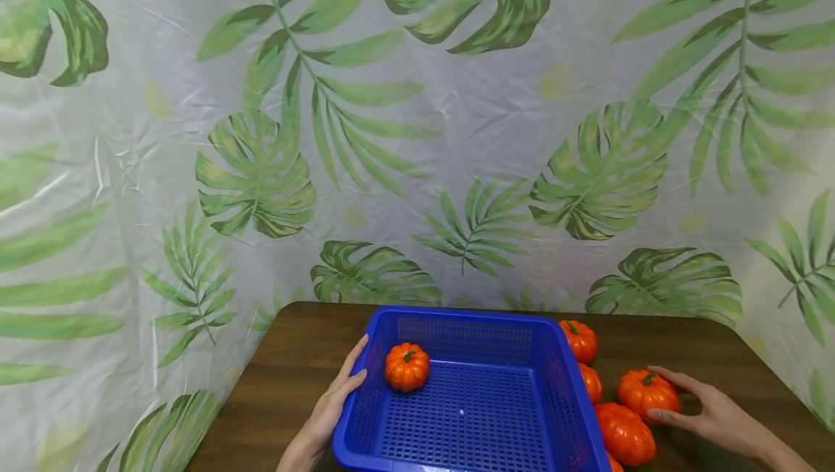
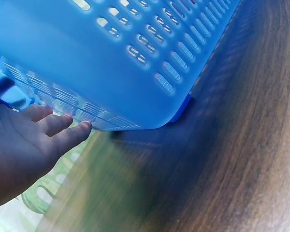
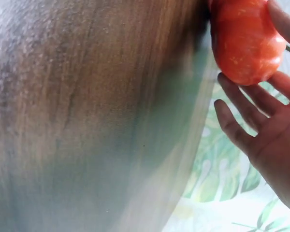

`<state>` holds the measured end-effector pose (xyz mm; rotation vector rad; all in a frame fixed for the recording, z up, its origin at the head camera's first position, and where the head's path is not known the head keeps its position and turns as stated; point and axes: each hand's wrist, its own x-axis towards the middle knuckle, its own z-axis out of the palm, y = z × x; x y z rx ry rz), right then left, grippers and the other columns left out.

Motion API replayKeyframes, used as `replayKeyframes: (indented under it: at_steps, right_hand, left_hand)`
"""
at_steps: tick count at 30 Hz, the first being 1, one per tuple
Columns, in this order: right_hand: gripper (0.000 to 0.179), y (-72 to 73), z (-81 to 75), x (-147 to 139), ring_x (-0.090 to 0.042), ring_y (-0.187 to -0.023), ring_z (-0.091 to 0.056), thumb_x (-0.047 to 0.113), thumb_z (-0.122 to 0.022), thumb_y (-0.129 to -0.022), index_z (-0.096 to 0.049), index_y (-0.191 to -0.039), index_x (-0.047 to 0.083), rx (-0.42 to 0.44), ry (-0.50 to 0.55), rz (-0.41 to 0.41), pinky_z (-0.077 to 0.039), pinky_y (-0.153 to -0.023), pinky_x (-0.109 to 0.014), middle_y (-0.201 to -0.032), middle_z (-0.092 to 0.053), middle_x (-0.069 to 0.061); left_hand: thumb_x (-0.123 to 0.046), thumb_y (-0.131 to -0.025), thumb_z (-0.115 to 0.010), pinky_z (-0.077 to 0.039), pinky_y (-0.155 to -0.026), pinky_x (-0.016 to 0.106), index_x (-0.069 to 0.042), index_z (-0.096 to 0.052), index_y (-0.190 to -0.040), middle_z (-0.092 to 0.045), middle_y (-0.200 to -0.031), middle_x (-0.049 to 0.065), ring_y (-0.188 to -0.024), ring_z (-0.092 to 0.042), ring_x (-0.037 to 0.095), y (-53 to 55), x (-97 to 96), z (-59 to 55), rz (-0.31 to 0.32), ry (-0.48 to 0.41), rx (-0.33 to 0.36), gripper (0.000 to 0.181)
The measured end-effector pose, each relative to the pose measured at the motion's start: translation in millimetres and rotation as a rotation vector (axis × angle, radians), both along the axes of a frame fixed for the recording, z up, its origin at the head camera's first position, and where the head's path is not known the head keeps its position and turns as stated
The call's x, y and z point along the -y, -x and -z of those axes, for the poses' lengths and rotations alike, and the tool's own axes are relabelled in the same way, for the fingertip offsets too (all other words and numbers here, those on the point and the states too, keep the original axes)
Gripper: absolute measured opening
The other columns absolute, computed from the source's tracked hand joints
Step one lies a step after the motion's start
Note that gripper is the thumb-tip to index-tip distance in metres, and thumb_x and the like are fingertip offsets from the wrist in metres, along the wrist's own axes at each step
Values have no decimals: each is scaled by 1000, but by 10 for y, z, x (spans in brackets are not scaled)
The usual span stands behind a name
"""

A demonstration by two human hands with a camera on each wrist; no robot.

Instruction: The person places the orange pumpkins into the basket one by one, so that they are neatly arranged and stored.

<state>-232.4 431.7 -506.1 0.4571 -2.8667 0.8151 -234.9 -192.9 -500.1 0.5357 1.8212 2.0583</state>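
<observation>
A blue plastic basket (image 1: 459, 414) with slotted walls stands on the table, and one small orange pumpkin (image 1: 407, 367) lies inside near its left wall. At the basket's left side is my left hand (image 1: 324, 408); in the left wrist view its fingers (image 2: 70, 137) are nearly straight against the outer wall. To the right of the basket, my right hand (image 1: 714, 414) holds another orange pumpkin (image 1: 642, 392) between thumb and fingers. The right wrist view shows that pumpkin (image 3: 246, 43) with fingertips touching its side; its upper part is cut off by the frame.
More orange pumpkins, among them a larger ribbed one (image 1: 625, 434), lie along the basket's right wall, partly hidden by it. The dark wooden table (image 1: 261, 385) has its back edge close to a leaf-patterned curtain (image 1: 483, 131).
</observation>
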Motion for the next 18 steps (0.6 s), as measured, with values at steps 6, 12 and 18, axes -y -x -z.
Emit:
replayKeyframes:
  at_steps: [6, 12, 18]
  right_hand:
    - [58, -4, 42, -23, 19, -106, -51, 19, -76, -94, -56, -144, -2, 11, 36, -26, -52, -76, -21, -128, -51, 37]
    - [56, -6, 83, -52, 24, -113, -45, 10, -67, -100, -47, -149, -7, 18, 81, -115, -50, -78, -17, -133, -37, 46]
    - [57, -10, 96, -66, 25, -117, -41, 8, -64, -101, -44, -153, -5, 17, 95, -152, -50, -78, -15, -138, -30, 48]
  left_hand:
    - [-31, -115, -26, -45, -108, 42, -31, 5, -167, 6, -175, 13, -141, -44, 28, 2, 5, -6, 6, 4, -3, 61]
    - [-32, -115, -26, -45, -108, 42, -32, 5, -167, 6, -175, 13, -140, -45, 28, 2, 1, -12, 7, -4, 4, 60]
    - [-33, -115, -26, -46, -107, 42, -32, 5, -167, 5, -175, 14, -139, -47, 27, 2, -2, -12, 10, -12, 16, 60]
